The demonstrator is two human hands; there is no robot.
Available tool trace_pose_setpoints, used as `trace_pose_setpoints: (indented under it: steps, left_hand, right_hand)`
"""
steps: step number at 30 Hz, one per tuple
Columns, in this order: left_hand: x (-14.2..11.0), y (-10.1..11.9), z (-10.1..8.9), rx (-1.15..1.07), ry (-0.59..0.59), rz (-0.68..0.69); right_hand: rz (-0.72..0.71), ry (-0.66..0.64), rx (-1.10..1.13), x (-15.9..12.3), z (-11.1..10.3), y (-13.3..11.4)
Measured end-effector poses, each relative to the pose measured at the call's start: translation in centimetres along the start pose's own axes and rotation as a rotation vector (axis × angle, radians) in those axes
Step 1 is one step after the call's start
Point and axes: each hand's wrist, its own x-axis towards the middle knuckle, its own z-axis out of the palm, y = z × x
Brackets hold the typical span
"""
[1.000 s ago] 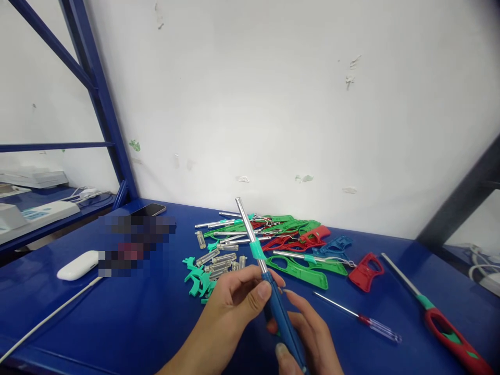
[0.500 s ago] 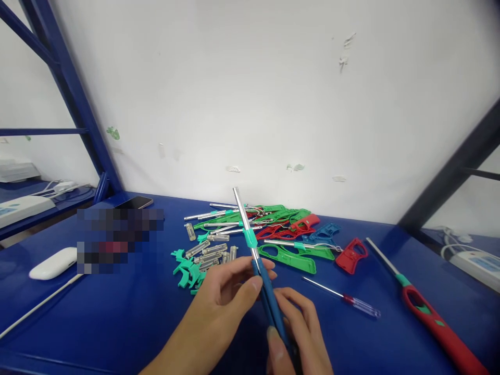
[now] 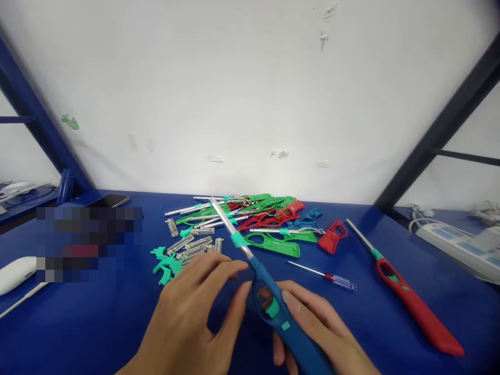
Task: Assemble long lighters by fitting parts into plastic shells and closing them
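Note:
A blue long-nosed lighter [image 3: 299, 336] slants up and left, its metal tube pointing at the wall. A turquoise collar [image 3: 238, 239] sits on the tube; a turquoise trigger and a small button show in the handle. My right hand [image 3: 316, 323] is closed around the handle, thumb on top. My left hand [image 3: 199, 307] is open, thumb and forefinger apart, their tips right beside the lighter's neck; whether they touch it I cannot tell. Behind the left hand lie clear fuel tanks [image 3: 195, 249] and turquoise trigger pieces [image 3: 169, 268].
Green, red and blue casing halves [image 3: 273, 245] and metal tubes with wires are heaped near the wall. A screwdriver [image 3: 338, 281] and a red lighter [image 3: 420, 312] lie to the right. A phone [image 3: 111, 200] and a white case [image 3: 17, 273] are at left; a power strip [image 3: 461, 245] is far right.
The blue lighter has turned from edge-on to show its broad side, with trigger and button visible. My left fingers have spread away from its neck. The view has shifted to the right.

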Motion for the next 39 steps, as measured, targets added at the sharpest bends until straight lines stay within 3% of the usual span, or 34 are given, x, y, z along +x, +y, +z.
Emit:
trace_pose_setpoints:
  steps: [3,6,9,11,16,22,26,33,39]
  left_hand:
    - [-0.6,-0.1,-0.8,0.095,-0.048,0.152]
    - [-1.6,-0.2,-1.0,0.14,-0.216,0.274]
    - [-2.6,-0.5,-0.7,0.104,-0.376,0.258]
    - [-3.0,-0.7,-0.3,0.097,-0.417,0.248]
    - [-3.0,-1.2,0.6,0.174,-0.43,0.311]
    - [-3.0,-1.4,0.9,0.158,-0.401,0.271]
    - [-3.2,-1.4,1.2,0.131,-0.4,0.241]
    - [-3.0,-1.4,1.9,0.191,-0.371,0.264]
    - [-3.3,-1.3,1.7,0.238,-0.359,0.29]
  right_hand:
    - [0.004,-0.005,-0.154,-0.4,-2.1,-0.5]
    - [0.015,-0.145,-0.341,-0.5,-3.0,-1.6]
    - [-0.156,-0.146,-0.539,0.1,-2.6,-2.4]
    - [-0.228,-0.123,-0.588,0.8,-2.0,-2.5]
    - [-0.313,-0.024,-0.689,1.6,-1.3,-2.1]
    - [-0.404,0.209,-0.829,-0.8,-4.1,-0.5]
    - [-0.424,0.197,-0.904,-2.1,-5.6,0.8]
    - [-0.54,0.22,-0.985,-1.5,-5.2,0.9]
    - [-0.661,0.157,-1.069,-1.7,-5.7,0.8]
